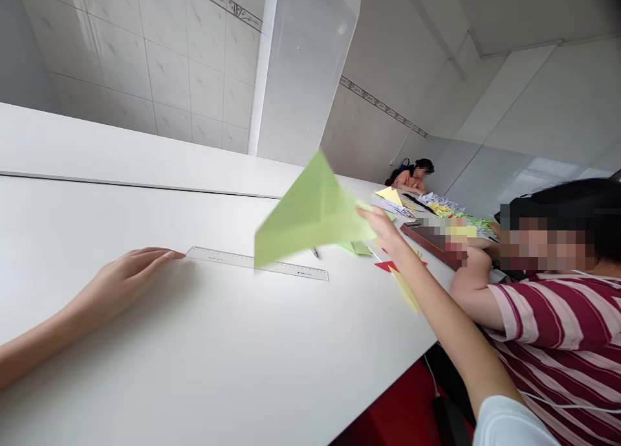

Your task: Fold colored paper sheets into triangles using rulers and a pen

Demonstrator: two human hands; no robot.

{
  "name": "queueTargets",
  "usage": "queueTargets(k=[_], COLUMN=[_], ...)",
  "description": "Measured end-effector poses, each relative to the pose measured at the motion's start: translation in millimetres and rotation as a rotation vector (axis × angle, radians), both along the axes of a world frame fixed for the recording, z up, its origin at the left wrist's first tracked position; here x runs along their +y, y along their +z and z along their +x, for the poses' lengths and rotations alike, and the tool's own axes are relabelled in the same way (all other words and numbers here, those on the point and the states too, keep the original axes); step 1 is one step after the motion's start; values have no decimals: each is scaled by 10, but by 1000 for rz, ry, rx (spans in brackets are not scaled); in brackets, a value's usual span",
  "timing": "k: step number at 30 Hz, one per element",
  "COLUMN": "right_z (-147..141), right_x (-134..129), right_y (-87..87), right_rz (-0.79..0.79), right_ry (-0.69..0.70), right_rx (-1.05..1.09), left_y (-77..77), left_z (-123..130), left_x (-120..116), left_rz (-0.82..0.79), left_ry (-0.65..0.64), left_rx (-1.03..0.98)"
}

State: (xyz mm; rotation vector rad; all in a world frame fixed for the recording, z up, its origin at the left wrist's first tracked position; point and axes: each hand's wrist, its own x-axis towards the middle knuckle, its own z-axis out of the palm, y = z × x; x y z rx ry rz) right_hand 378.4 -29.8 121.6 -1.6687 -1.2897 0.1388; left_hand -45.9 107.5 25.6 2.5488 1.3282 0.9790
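Note:
At the left, my left hand (133, 274) pinches the near-left end of a clear ruler (228, 260) lying flat on the white table. Its thumb and fingers come together at the ruler's tip. My right hand (381, 226) is stretched out to the right and closed on the edge of a light green sheet of paper (310, 213). The sheet is raised above the table, slightly blurred and bent. It covers part of the ruler from view. Just behind the ruler lies a pen (315, 253), partly hidden by the sheet.
More green paper (358, 247) and red and yellow paper (405, 287) lie on the white table (194, 368) to the right. A person in a striped shirt (572, 310) sits close by at a brown slatted object (431, 244). Farther off, another person (412, 177) sits near paper piles (441, 203).

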Motion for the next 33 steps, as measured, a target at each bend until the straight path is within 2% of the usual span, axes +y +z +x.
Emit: queueTargets(k=[3, 6, 8, 14, 18, 21, 25, 33], right_z=[349, 482, 518, 696, 835, 911, 968, 919], right_x=[200, 266, 291, 363, 369, 367, 345, 327], right_y=[87, 3, -178, -962, -1286, -1370, -1375, -1364], right_rz=[194, 284, 238, -33, -165, -211, -248, -262], right_ry=[-204, -238, -182, 48, 143, 184, 201, 87], right_rx=[-95, -228, -313, -461, -461, -442, -425, -484], left_y=[-52, -122, -145, -116, -100, -98, -118, -190], left_z=[6, 1, -1, 14, 43, 65, 50, 43], left_x=[44, 117, 150, 127, 48, -14, -4, 141], left_rz=[-160, -238, -263, -259, -213, -163, -153, -166], left_ry=[14, 51, 61, 46, 17, 6, -3, -10], left_rx=[25, 31, 40, 59, 50, 27, 29, 47])
